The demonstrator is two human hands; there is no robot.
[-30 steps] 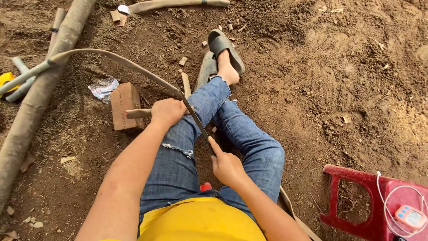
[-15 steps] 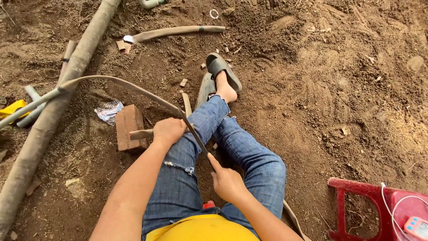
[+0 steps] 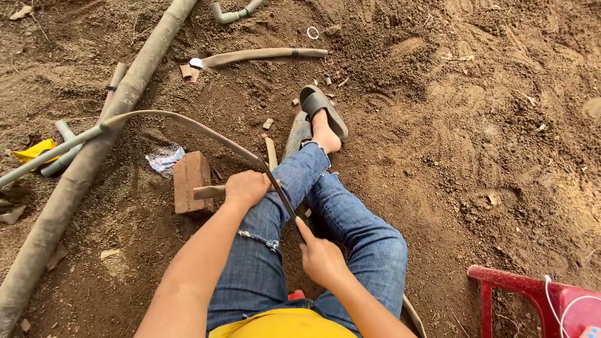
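In the head view, your left hand (image 3: 247, 189) gripped a short wooden stick (image 3: 210, 192), fingers clamped round it, just right of a reddish brick (image 3: 190, 181). Your right hand (image 3: 321, 258) closed its fingers on a long, thin curved strip (image 3: 188, 125), which arched far left over your jeans onto the dirt ground (image 3: 476, 144).

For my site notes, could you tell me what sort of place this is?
Probably an outdoor work yard or building plot: bare trodden soil, a long pole lying on it, a loose brick and scattered pipe offcuts.
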